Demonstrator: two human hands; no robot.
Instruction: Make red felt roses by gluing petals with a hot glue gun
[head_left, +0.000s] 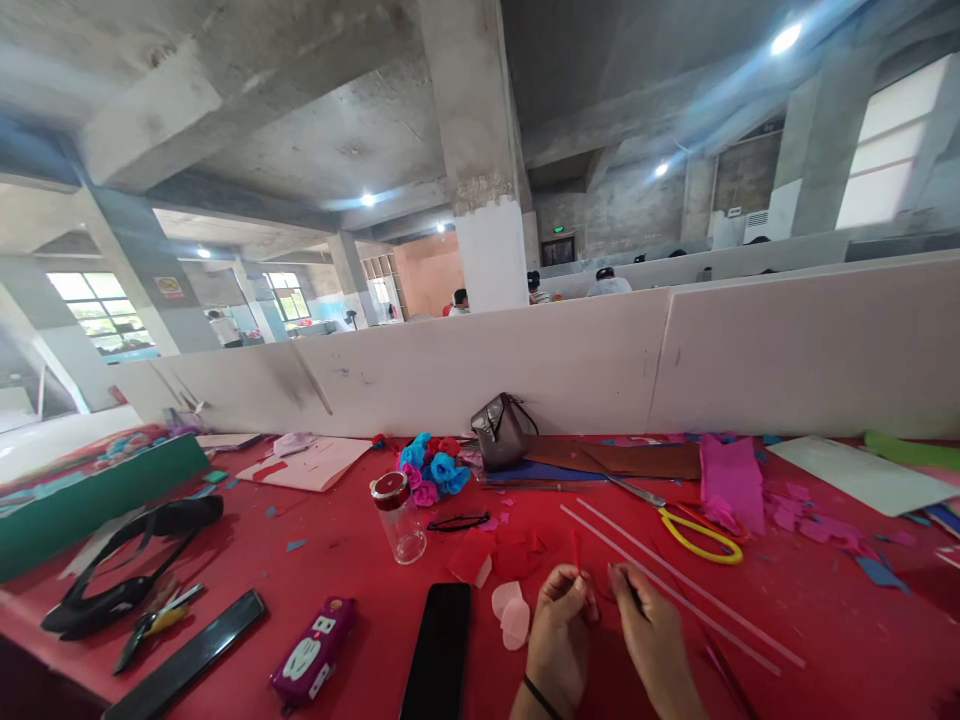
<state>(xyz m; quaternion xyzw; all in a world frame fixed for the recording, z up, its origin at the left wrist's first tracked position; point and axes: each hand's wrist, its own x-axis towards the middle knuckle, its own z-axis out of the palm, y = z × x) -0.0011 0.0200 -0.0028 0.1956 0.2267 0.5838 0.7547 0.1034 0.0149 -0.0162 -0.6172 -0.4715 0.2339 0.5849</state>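
Observation:
My left hand (561, 635), with a dark band at the wrist, is closed in a pinch over the red table. A thin red strip (575, 550) sticks up from its fingertips; whether it is paper or a stick is unclear. Close by on the right, my right hand (651, 632) is also pinched, and what its fingers hold is hidden. Pale pink paper petals (513, 615) lie just left of my left hand, with red paper pieces (510, 552) beyond them. Two clear thin sticks (675, 585) run diagonally behind and beside my right hand.
Yellow-handled scissors (701, 537) lie at right, near magenta paper (731, 485). A glass jar (399, 520), crepe paper flowers (439, 468) and a grey bag (501, 432) stand farther back. A phone (436, 650) and purple case (313, 652) lie left. A white partition (480, 370) borders the table.

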